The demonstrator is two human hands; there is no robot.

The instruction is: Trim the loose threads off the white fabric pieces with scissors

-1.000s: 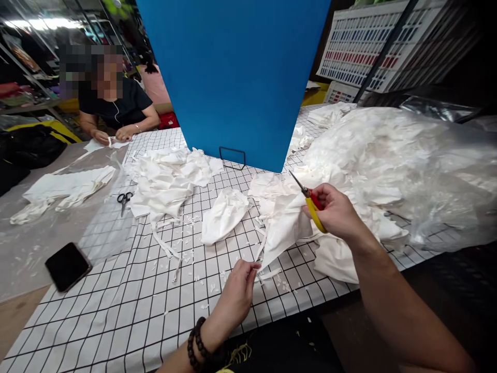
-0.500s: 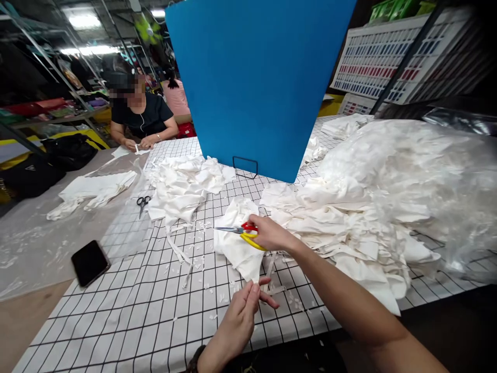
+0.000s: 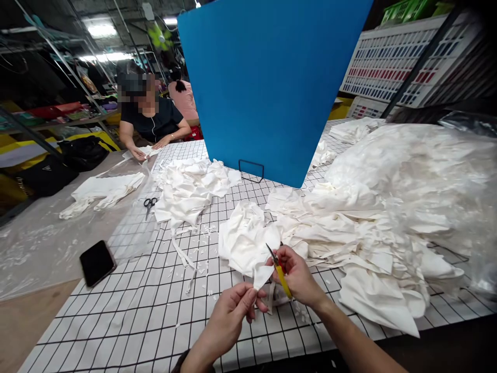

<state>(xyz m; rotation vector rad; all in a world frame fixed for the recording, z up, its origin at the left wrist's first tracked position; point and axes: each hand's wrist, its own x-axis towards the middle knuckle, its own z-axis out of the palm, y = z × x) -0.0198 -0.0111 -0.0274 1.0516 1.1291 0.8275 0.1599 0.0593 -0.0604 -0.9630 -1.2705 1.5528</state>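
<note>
A white fabric piece (image 3: 248, 243) lies crumpled on the grid-patterned table (image 3: 128, 316), close to its near edge and about midway along it, with one corner drawn down toward the person. The left hand (image 3: 229, 316) pinches that corner between thumb and fingertips, holding it just off the tabletop. The right hand (image 3: 298, 277) is curled tight around the yellow snips (image 3: 278, 268), whose short blades point up and away, their tips right at the held corner; whether the blades touch the cloth cannot be told. Small white offcuts (image 3: 194, 264) are scattered on the table just left of the hands. To the right, a large heap of white fabric (image 3: 368, 228) runs toward the far right corner, partly under clear plastic. Beyond the piece, mid-table, stands a blue board (image 3: 272, 88), with a smaller white pile (image 3: 190, 189) to its left. Black scissors (image 3: 149, 204) and a dark phone (image 3: 97, 261) lie toward the left edge, where another person (image 3: 155, 122) sits at the far left corner.
</note>
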